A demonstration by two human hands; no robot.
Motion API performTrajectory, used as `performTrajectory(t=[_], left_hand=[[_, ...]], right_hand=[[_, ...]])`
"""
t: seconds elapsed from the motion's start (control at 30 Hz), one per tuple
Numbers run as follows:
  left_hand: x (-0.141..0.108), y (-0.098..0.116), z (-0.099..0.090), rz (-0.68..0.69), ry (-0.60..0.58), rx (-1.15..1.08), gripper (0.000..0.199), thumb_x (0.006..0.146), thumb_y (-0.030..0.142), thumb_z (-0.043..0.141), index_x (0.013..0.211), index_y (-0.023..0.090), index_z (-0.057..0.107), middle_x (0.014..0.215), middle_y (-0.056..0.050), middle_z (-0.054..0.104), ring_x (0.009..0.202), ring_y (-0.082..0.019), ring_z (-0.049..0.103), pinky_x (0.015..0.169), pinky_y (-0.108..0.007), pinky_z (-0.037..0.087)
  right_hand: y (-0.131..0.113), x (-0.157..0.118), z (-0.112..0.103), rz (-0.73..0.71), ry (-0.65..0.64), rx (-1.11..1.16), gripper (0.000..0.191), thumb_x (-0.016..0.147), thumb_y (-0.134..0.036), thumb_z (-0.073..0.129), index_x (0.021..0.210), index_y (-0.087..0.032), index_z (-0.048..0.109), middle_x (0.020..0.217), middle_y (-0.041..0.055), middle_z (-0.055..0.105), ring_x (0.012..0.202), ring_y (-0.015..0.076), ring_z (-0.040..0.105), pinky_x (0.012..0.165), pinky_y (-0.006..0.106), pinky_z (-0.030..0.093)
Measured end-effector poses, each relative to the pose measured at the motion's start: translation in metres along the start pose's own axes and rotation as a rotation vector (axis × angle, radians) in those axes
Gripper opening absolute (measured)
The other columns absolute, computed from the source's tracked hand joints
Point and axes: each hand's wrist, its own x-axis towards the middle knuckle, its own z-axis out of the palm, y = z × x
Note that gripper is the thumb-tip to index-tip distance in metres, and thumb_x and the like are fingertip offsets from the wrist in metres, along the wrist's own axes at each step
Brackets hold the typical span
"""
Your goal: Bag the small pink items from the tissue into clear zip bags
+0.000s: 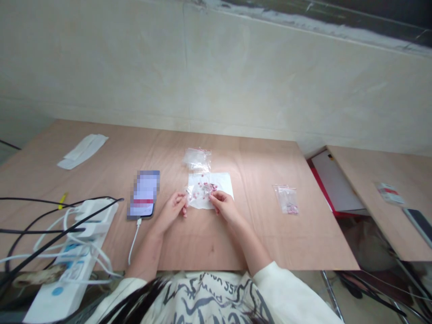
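Note:
A white sheet (225,181) lies on the table, with small pink and red beads (204,184) scattered over it. My left hand (175,204) is closed at the sheet's left edge, its fingertips pinching a small clear plastic bag (191,194). On the other side, my right hand (222,203) rests over the lower right of the sheet. Its thumb and forefinger are pressed together right beside the thickest cluster of beads; what they hold, if anything, is too small to make out. Just behind the sheet lies a stack of clear zip bags (197,158).
To the right lie small zip bags (286,200) with pinkish contents. A phone (143,193) on a white cable is at left, near a power strip (83,258) with tangled cords. A folded white paper (83,150) lies at back left. A second table (388,168) stands at right.

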Motion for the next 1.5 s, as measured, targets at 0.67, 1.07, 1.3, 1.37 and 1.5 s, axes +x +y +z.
performTrajectory(t=[0.67,1.07,1.3,1.37,1.5], left_hand=[[0.004,0.026,0.006,-0.023,0.032,0.024,0.026,0.071,0.042,0.052,0.069,0.018,0.042,0.050,0.009,0.042,0.036,-0.004,0.039,0.030,-0.013,0.032],[0.005,0.040,0.017,0.017,0.033,0.043,0.022,0.072,0.038,0.050,0.068,0.018,0.040,0.049,0.009,0.043,0.034,-0.004,0.039,0.029,-0.013,0.033],[0.010,0.041,0.021,0.039,-0.007,0.047,0.024,0.070,0.039,0.052,0.069,0.018,0.039,0.047,0.010,0.044,0.033,-0.005,0.040,0.028,-0.015,0.036],[0.011,0.041,0.023,0.035,-0.012,0.054,0.025,0.070,0.039,0.052,0.068,0.019,0.039,0.046,0.010,0.045,0.033,-0.005,0.041,0.028,-0.016,0.037],[0.012,0.040,0.023,0.048,-0.008,0.055,0.025,0.070,0.039,0.052,0.067,0.018,0.038,0.046,0.010,0.047,0.033,-0.005,0.043,0.030,-0.017,0.040]], right_hand=[[-0.006,0.003,-0.008,0.081,-0.026,0.061,0.025,0.061,-0.040,0.061,0.064,-0.017,0.051,0.036,-0.0100,0.040,0.024,0.0047,0.029,0.023,0.019,0.021],[-0.005,0.005,-0.007,0.083,-0.015,0.065,0.029,0.061,-0.043,0.060,0.065,-0.016,0.051,0.038,-0.0100,0.041,0.023,0.0041,0.029,0.022,0.018,0.020],[-0.003,0.006,-0.007,0.100,-0.001,0.078,0.026,0.063,-0.041,0.059,0.065,-0.017,0.049,0.037,-0.0104,0.039,0.023,0.0042,0.028,0.021,0.018,0.018],[-0.004,0.006,-0.007,0.093,-0.001,0.081,0.026,0.063,-0.041,0.058,0.062,-0.017,0.049,0.037,-0.0102,0.039,0.023,0.0042,0.028,0.021,0.018,0.018],[-0.006,0.004,-0.006,0.084,-0.006,0.080,0.027,0.065,-0.041,0.057,0.060,-0.017,0.048,0.037,-0.0098,0.038,0.023,0.0040,0.028,0.022,0.018,0.018]])
